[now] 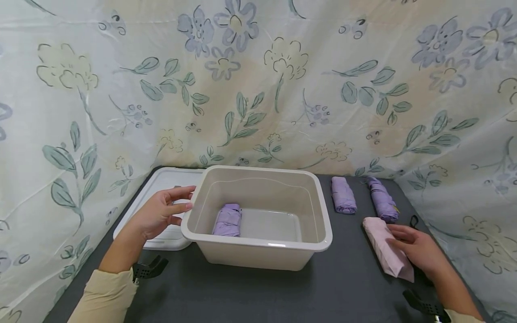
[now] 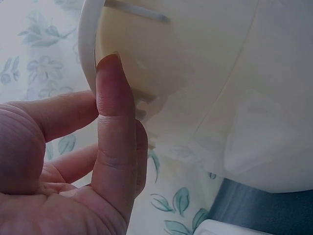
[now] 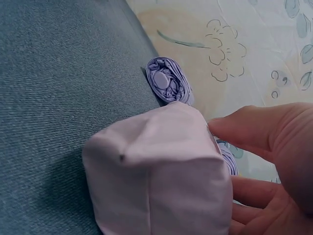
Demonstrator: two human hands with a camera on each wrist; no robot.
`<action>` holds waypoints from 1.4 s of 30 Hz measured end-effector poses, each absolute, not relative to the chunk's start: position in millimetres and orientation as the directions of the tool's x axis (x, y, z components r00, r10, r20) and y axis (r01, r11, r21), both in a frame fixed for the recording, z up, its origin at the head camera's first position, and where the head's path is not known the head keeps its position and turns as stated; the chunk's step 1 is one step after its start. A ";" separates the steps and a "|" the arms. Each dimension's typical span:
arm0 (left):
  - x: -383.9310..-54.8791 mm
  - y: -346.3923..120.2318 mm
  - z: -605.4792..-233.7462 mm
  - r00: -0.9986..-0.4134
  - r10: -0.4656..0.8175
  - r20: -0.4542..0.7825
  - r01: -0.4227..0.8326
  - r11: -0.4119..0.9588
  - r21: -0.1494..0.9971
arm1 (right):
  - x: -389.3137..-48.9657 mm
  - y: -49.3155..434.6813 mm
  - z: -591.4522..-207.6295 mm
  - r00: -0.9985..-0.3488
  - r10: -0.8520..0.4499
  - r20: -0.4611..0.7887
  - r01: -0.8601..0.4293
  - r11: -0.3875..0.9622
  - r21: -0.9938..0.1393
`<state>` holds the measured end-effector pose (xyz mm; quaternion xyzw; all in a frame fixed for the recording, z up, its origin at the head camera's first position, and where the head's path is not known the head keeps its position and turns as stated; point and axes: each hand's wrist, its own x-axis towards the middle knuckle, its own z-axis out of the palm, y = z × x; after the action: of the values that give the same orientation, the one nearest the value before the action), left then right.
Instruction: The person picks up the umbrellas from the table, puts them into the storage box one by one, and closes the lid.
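My left hand [image 1: 163, 213] is at the left rim of a beige plastic tub [image 1: 258, 262], its fingers mostly straight. In the left wrist view, one fingertip rests on the outer wall [image 2: 195, 63] just under the rim. Inside the tub, towards its left, lies a rolled purple fabric bundle [image 1: 227, 220]. On the right side, my right hand [image 1: 418, 249] grips the right edge of a long pink fabric pouch [image 1: 387, 246] with thumb and fingers. The right wrist view shows the pouch's blunt end [image 3: 156, 171] close up; parts of the fingers are hidden behind it.
Right of the tub lie a short rolled purple bundle [image 1: 344, 195] and a longer one [image 1: 381, 199], just beyond the pouch. A white lid [image 1: 165, 244] lies left of the tub, partly under its rim. Flower-patterned fabric [image 1: 250, 103] hangs around the dark table [image 1: 242, 291].
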<state>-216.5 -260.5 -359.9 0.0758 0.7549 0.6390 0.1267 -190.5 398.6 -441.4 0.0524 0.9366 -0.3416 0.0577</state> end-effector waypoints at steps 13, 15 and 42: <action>-215.9 -261.1 -361.3 -0.954 0.288 -0.080 -0.033 0.165 0.986 | -198.6 399.8 -438.9 -0.979 0.027 -0.201 0.145 0.788 -0.598; -215.2 -260.3 -361.7 -0.955 0.287 -0.079 -0.033 0.163 0.986 | -199.0 399.3 -439.1 -0.978 0.023 -0.206 0.144 0.791 -0.595; -213.0 -259.3 -361.7 -0.955 0.284 -0.086 -0.042 0.158 0.987 | -207.7 382.1 -432.5 -0.980 -0.031 -0.198 0.085 0.831 -0.549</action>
<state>-213.0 -259.3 -361.7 0.0808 0.7503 0.6438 0.1266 -207.7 382.1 -432.5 0.0141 0.9517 -0.2902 0.0998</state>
